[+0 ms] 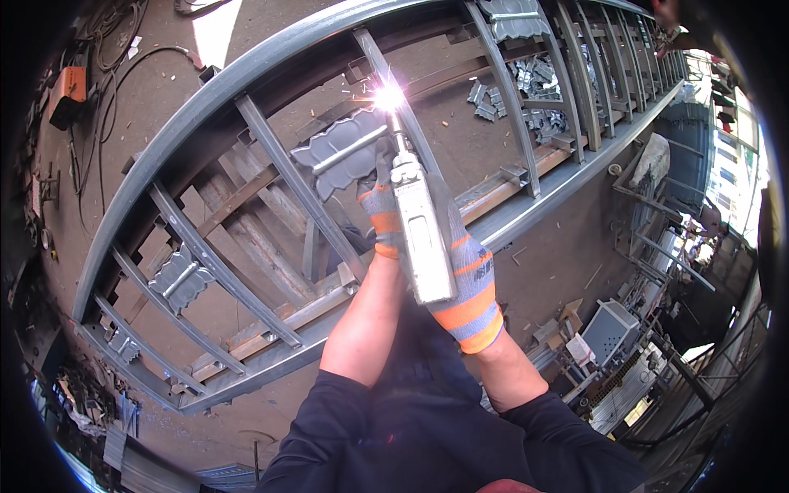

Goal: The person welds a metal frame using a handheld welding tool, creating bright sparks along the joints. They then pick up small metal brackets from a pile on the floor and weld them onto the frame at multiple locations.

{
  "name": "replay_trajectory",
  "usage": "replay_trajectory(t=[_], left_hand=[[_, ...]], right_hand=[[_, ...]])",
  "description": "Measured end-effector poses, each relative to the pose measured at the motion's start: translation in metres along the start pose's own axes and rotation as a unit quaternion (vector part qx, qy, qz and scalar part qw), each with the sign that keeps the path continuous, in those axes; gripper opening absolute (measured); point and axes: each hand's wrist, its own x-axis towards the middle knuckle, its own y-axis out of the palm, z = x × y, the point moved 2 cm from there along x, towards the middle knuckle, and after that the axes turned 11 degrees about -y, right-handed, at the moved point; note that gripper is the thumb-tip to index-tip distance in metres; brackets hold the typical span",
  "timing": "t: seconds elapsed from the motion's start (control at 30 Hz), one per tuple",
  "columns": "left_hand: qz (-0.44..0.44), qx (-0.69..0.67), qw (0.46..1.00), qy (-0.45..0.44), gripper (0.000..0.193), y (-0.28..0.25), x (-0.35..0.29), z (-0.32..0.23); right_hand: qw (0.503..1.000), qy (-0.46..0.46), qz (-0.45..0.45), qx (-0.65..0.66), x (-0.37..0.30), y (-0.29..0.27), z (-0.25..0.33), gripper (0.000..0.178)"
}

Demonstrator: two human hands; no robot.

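Observation:
A white handheld welding gun (423, 246) points away from me, its nozzle ending in a bright flare with flying sparks. My right hand (472, 283), in a grey and orange glove, is wrapped round the gun's body from the right. On the other side, my left hand (380, 209), gloved alike, is closed beside the gun's front. Its dark fingertips lie close to the end of a wavy-edged silver ornamental panel (341, 152); the gun partly hides what they grip. The flare sits on a metal crossbar (423, 152), just beyond the panel's right end.
A large curved metal frame (136, 177) with several crossbars spans the view. Other ornamental panels (181, 281) sit between its bars. Loose silver pieces (538, 90) are heaped beyond. An orange box (67, 97) with cables stands at far left, a grey cabinet (610, 330) at right.

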Motion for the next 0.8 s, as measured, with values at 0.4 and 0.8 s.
replay_trajectory(t=[0.4, 0.8], left_hand=[[-0.139, 0.181, 0.968, 0.100, 0.023, 0.030, -0.011, 0.000], [0.028, 0.390, 0.920, 0.003, 0.034, 0.020, -0.090, -0.012]], right_hand=[[0.991, 0.020, 0.081, -0.105, -0.060, -0.035, -0.014, 0.039], [0.949, -0.094, 0.064, -0.295, -0.090, -0.030, -0.046, 0.058]])
